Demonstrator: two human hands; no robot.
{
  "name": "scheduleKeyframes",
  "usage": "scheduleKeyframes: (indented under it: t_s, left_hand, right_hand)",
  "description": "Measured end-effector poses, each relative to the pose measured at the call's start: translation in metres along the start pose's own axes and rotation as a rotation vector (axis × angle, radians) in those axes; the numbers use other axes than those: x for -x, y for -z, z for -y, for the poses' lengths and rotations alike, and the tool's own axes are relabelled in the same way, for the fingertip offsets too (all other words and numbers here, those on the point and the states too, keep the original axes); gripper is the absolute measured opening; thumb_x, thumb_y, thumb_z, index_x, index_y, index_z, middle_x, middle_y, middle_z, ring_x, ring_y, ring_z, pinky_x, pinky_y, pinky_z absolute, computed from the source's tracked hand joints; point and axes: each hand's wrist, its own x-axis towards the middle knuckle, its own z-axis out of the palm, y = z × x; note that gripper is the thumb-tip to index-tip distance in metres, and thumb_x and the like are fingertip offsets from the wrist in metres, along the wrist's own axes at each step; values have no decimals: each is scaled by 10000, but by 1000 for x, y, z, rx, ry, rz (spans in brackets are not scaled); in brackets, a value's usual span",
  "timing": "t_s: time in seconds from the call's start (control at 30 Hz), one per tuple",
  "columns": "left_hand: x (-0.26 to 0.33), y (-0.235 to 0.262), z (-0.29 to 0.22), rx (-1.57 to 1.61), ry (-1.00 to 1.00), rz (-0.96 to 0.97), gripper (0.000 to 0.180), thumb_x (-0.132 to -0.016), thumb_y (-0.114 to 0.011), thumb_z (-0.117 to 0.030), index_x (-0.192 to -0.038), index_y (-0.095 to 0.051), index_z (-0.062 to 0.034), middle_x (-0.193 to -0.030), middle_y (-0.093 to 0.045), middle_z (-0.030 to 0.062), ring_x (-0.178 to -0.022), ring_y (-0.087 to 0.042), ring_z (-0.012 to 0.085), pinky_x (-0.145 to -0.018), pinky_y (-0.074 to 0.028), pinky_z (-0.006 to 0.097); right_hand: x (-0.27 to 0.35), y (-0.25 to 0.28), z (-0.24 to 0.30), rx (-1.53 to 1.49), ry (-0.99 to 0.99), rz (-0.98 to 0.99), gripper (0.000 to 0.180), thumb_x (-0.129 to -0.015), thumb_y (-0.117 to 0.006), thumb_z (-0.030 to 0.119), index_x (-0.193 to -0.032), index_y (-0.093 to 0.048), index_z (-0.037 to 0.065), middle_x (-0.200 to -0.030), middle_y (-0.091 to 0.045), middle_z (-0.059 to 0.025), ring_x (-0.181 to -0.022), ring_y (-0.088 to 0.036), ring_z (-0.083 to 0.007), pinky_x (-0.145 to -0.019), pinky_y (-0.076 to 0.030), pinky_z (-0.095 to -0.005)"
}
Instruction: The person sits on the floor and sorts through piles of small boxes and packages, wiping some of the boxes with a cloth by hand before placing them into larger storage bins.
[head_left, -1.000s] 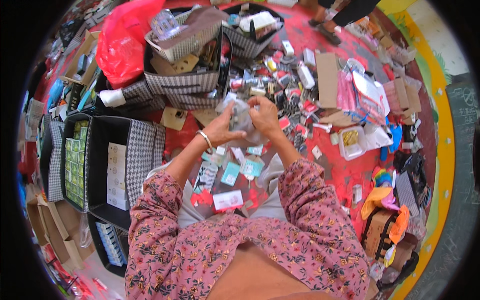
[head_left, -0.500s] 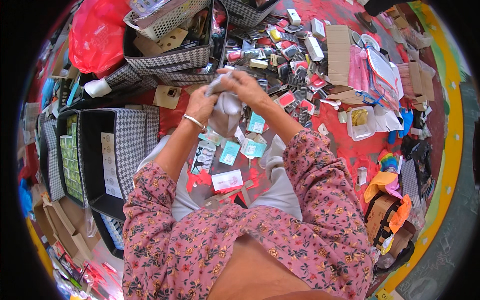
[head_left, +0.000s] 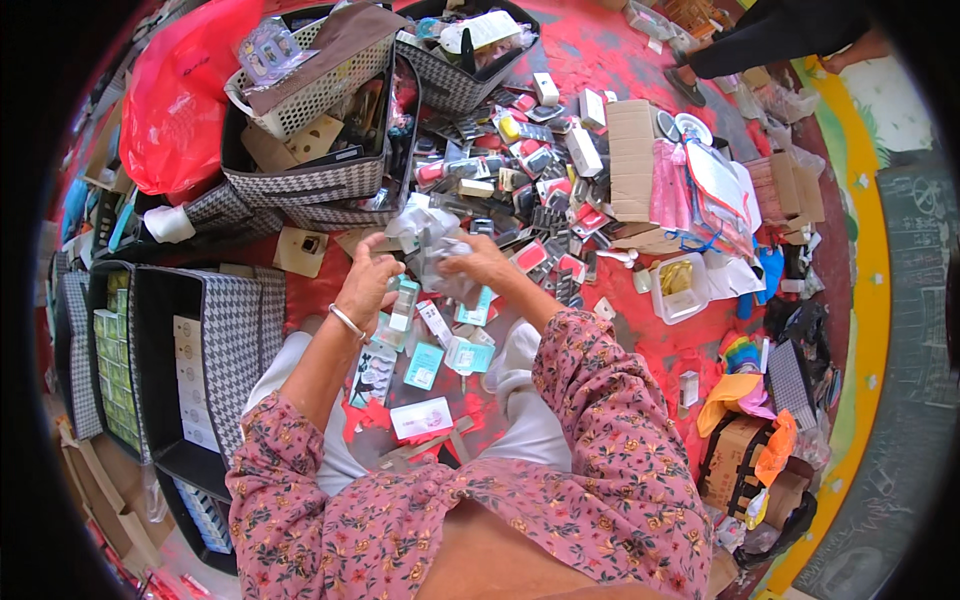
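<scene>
A crumpled grey-white cloth, smeared by motion, hangs ahead of me, above the packages between my legs. My right hand grips it from the right side. Just left of the cloth, my left hand has its fingers spread and holds nothing; a white bracelet rings that wrist. Below the hands lie turquoise-and-white packets, a card of dark hair-clip-like pieces and a flat white box.
Small packaged goods pile up ahead. Houndstooth storage bins stand at left, beneath a red plastic bag. At right are a cardboard piece, a clear tub and a brown carton. Another person's leg shows far right.
My left hand has let go of the cloth and opened beside it. My right hand has come lower with the cloth. The view has shifted, and a person's leg has appeared at far right.
</scene>
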Motion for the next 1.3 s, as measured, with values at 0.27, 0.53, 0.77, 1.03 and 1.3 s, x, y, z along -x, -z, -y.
scheduleKeyframes:
  t_s: [0.27,0.53,0.77,1.03,1.3]
  left_hand:
    - [-3,-2,4,-301,-19,583,266,-791,-486,-143,-1027,-510,-22,-917,-557,63,-834,-569,149,-708,-460,268]
    - [-16,8,26,-630,-422,581,227,-771,-522,-172,-905,-568,6,-797,-585,62,-712,-553,140,-617,-443,269]
    - [18,11,24,-901,-358,690,291,-794,-481,-208,-961,-541,23,-874,-596,173,-803,-586,276,-725,-451,360]
    - [37,3,33,-1134,-257,678,320,-797,-489,-191,-1039,-508,17,-964,-551,194,-914,-535,326,-801,-422,399]
    - [38,1,53,-1214,-151,790,335,-788,-490,-180,-1061,-491,15,-957,-532,185,-913,-529,327,-807,-421,409]
  right_hand:
    - [24,86,-32,400,-321,-425,560,-679,-590,523,-815,-650,-17,-867,-634,-183,-810,-604,-285,-713,-437,-355]
    - [-28,94,-67,1264,275,-21,180,-690,-555,155,-845,-639,119,-801,-623,-122,-758,-608,-284,-669,-479,-384]
    - [-70,108,-45,985,-126,-341,391,-646,-498,137,-1016,-608,79,-972,-599,-199,-952,-568,-323,-817,-440,-365]
    - [-181,113,-34,1242,280,-373,497,-692,-524,174,-1186,-472,177,-1193,-501,-72,-1065,-491,-282,-842,-391,-503]
    - [-232,73,-68,1536,262,-131,407,-743,-475,142,-1147,-480,196,-1160,-505,-69,-1130,-442,-270,-835,-361,-557]
